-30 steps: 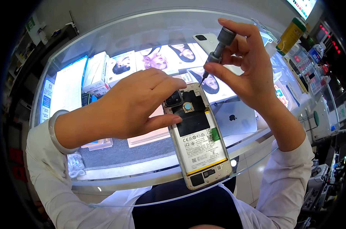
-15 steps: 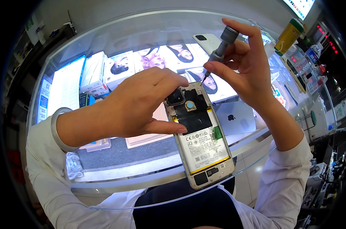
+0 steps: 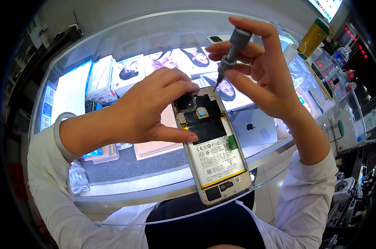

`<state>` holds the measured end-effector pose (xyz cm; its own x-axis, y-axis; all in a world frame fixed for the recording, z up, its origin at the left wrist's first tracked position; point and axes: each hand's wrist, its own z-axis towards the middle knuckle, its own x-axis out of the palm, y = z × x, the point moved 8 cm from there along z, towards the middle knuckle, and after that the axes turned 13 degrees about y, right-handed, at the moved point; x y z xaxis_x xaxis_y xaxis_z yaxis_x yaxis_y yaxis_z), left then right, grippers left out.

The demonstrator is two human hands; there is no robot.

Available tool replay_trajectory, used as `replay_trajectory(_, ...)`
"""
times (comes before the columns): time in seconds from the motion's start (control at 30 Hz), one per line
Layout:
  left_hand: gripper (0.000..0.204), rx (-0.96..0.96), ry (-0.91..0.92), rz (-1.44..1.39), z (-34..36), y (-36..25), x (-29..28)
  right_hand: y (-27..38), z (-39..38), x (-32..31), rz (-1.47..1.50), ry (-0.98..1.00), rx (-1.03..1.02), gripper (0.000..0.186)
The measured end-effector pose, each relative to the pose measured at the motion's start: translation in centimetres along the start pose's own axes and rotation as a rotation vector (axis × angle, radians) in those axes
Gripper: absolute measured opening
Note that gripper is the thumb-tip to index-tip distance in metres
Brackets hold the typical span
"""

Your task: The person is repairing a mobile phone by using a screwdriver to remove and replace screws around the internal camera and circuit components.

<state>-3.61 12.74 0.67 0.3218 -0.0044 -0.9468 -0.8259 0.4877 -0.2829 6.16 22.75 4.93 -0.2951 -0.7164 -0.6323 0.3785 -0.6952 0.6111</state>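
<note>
My left hand (image 3: 155,112) grips the upper left side of an opened phone (image 3: 221,153) near the front of the glass counter, thumb over the black panel below the camera module (image 3: 186,101); a white battery with yellow edging shows below. My right hand (image 3: 262,79) holds a grey screwdriver (image 3: 233,50), index finger on its cap, thumb near its lower part, middle fingers partly stretched out behind it. The dark tip is at the phone's top edge, right of the camera module; whether it sits on a screw I cannot tell.
Under the glass (image 3: 113,25) lie boxes with portraits (image 3: 130,72), pink boxes (image 3: 148,149) and a silver device (image 3: 254,126). A white phone (image 3: 215,39) lies behind my right hand. A yellow container (image 3: 312,39) and bottle (image 3: 340,56) stand at the right; a screen (image 3: 325,8) is top right.
The phone and my left hand have shifted slightly left since half a second ago. My right hand has moved left with the screwdriver, which is more upright, its middle fingers more stretched out.
</note>
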Motion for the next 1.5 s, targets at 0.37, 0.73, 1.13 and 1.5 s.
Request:
replay_trajectory(0.37,0.075,0.033,-0.021,-0.02,0.2,-0.1,0.0,0.0,-0.4,-0.5,-0.084,-0.001,0.014,0.068)
replay_trajectory(0.73,0.075,0.013,-0.014,-0.015,-0.1,0.1,0.2,-1.0,-0.2,-0.4,-0.001,-0.002,0.032,0.071)
replay_trajectory(1.13,0.076,0.013,-0.004,-0.015,0.0,0.1,0.1,-1.2,-0.5,-0.6,0.043,-0.044,0.065,0.075)
replay_trajectory(1.5,0.076,0.012,-0.006,0.0,-0.2,0.1,0.2,0.4,-0.4,-0.5,0.097,0.01,0.062,0.037)
